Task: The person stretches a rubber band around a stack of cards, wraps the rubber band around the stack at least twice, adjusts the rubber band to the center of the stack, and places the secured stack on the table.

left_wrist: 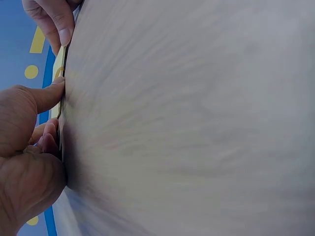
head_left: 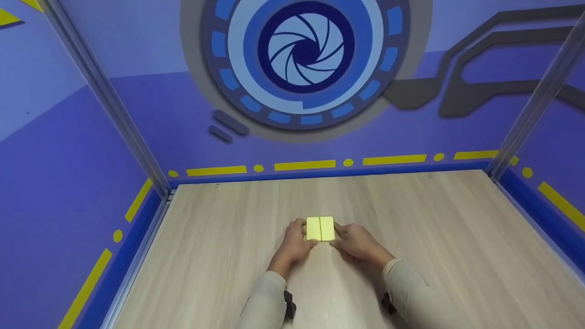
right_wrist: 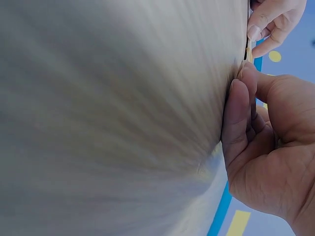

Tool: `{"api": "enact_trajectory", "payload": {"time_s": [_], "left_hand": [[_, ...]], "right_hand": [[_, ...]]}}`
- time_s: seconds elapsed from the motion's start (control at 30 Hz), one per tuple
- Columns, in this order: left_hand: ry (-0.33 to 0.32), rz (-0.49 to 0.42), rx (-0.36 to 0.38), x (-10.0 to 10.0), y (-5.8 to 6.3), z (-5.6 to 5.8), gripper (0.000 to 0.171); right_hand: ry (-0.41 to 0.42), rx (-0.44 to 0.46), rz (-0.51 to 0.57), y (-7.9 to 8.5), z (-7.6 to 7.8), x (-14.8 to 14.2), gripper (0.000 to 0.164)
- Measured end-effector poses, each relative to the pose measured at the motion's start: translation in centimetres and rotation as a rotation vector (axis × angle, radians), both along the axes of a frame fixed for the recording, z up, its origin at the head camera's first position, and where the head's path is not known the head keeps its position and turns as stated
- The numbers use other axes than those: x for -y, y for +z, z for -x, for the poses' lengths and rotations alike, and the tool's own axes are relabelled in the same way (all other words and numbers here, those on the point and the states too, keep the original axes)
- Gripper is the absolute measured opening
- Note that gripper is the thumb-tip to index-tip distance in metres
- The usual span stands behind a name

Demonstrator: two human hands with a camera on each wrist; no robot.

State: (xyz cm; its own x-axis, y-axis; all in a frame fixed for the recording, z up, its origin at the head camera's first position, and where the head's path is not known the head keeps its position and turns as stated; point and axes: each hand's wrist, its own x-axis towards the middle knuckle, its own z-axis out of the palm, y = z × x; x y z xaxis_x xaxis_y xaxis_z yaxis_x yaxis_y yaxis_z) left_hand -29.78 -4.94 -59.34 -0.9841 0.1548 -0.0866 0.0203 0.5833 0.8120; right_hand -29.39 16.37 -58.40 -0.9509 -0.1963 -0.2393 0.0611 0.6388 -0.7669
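A small pale yellow square pad lies low at the middle of the table, with a thin darker band running down its centre. My left hand holds its left side, thumb at the near corner and fingers along the side. On the opposite side my right hand pinches the right edge, thumb near the front corner. Seen edge-on in the left wrist view, the pad looks thin, between both hands. The right wrist view shows my right hand's curled fingers close to the tabletop, covering most of the pad.
The wood-grain table is enclosed by blue printed panels at the back and sides. Metal posts stand at the back corners. Dark straps sit at the wrists over light sleeves.
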Motion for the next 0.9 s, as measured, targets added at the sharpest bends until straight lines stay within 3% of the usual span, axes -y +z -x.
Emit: {"api": "enact_trajectory", "payload": {"time_s": [0.27, 0.63, 0.77, 0.9], "left_hand": [[-0.029, -0.033, -0.034, -0.4, -0.2, 0.1, 0.058], [-0.012, -0.023, -0.021, -0.1, -0.2, 0.0, 0.073], [0.034, 0.001, -0.024, -0.1, -0.2, -0.3, 0.075], [0.112, 0.083, -0.019, -0.1, 0.1, -1.5, 0.080]], "right_hand": [[-0.040, 0.003, -0.031, 0.2, -0.5, -0.2, 0.071], [-0.029, 0.019, 0.031, 0.0, -0.6, -0.3, 0.071], [-0.020, 0.050, 0.090, 0.1, -0.5, -0.4, 0.074], [-0.055, 0.118, 0.185, 0.4, -0.6, -1.2, 0.072]]}}
